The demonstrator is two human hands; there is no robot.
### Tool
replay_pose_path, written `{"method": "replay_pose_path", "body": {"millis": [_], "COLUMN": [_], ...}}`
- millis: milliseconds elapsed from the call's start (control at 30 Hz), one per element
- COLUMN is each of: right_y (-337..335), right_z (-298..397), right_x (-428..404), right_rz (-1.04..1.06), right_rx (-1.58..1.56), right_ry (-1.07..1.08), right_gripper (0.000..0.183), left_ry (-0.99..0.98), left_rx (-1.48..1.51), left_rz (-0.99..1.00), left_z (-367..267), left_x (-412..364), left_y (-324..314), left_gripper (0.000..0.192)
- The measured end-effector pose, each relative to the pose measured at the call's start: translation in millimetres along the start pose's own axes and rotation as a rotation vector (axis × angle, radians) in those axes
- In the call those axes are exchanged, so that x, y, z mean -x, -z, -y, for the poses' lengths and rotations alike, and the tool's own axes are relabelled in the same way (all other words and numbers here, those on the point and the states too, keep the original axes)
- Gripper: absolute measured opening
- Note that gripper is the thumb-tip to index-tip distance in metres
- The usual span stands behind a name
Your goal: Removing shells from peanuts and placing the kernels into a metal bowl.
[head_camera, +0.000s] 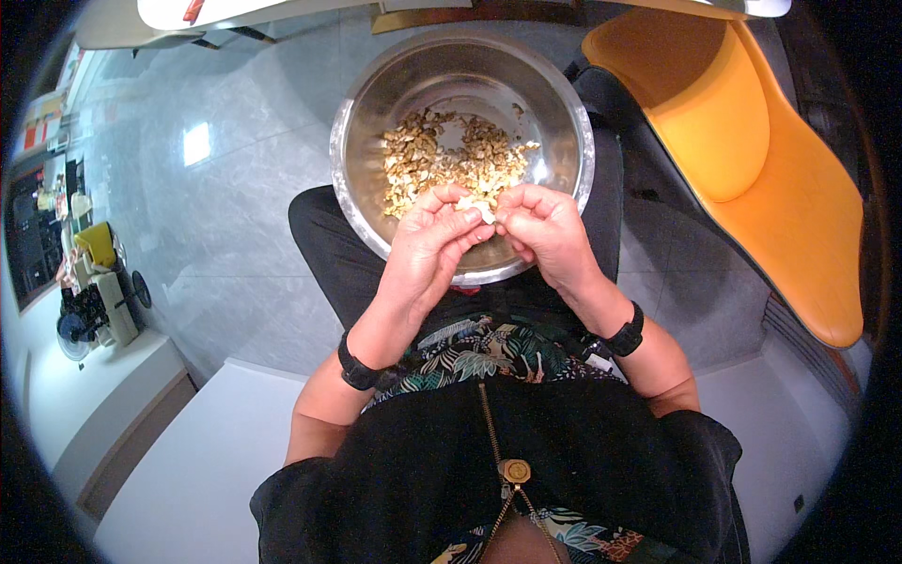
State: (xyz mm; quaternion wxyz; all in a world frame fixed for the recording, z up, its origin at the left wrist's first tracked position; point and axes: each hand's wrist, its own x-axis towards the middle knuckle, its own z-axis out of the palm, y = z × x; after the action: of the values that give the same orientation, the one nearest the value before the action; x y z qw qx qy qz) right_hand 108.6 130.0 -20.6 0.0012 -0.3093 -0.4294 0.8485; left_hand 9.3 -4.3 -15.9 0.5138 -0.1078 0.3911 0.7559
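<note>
A large stainless steel basin (pixel 581 151) rests on my lap between my knees. Many small, irregular brown and pale-yellow pieces (pixel 416 151) lie across its bottom; their exact kind is unclear. Over the basin's near side, my left hand (pixel 440 233) pinches a whitish piece (pixel 477 208) between thumb and fingers. My right hand (pixel 539 222) meets it from the right, its thumb and forefinger closed at the piece's edge. Each wrist wears a black band.
An orange chair (pixel 775 190) stands at the right. White table edges (pixel 282 10) cross the top. A small fan (pixel 74 328) and other items stand on a white surface (pixel 70 395) at the left. Grey tiled floor (pixel 246 211) surrounds the basin.
</note>
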Motion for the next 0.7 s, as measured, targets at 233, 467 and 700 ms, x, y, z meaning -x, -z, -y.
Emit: {"method": "replay_pose_path", "body": {"millis": [233,467,700], "right_y": [5,-3,-5], "right_z": [4,9,-2], "right_x": [1,0,-3], "right_rz": [-0.026,-0.121,-0.171], "right_rx": [0.057,0.131,0.498], "right_ry": [-0.016,0.161,0.414], "right_gripper": [0.006,0.006,0.009], "left_ry": [0.125,-0.137,-0.430], "left_rx": [0.196,-0.174,-0.594], "left_rz": [-0.038,-0.089,-0.149], "left_z": [-5,1,6], "left_x": [-3,-1,0], "left_y": [0,-3,-11], "left_gripper": [0.017,0.017,0.023]}}
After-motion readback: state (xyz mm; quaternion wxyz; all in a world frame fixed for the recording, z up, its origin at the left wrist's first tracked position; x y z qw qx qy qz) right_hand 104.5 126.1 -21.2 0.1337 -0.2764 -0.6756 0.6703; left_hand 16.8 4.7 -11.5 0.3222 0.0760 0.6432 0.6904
